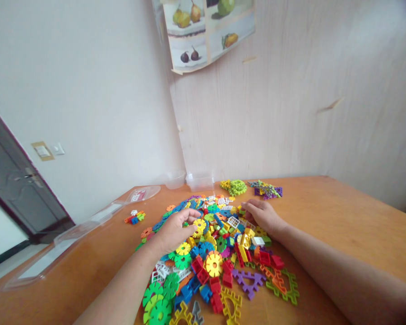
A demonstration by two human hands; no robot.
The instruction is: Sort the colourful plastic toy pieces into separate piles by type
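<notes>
Tabletop (345, 210) bears grouped clusters (238, 187) right of centre, building pieces (214, 263) mostly loose below, left hand's (176, 231) fingers parted, right hand's (264, 215) unclear.

The top edge crops the fruit pictures (208, 36), the left edge the door (11, 167). Print on the label (137, 195) left of centre is too small to read; right of centre, the right hand (264, 216) partly hides its own curled fingers.

Soft, fairly bright light falls evenly, with a pale glare on the wall (379, 49) above the table's (352, 212) far right corner. Shadows are faint. Wide-angle distortion slants the door (11, 167) beyond the left edge; plastic pieces (214, 263) towards the far edge blur.
</notes>
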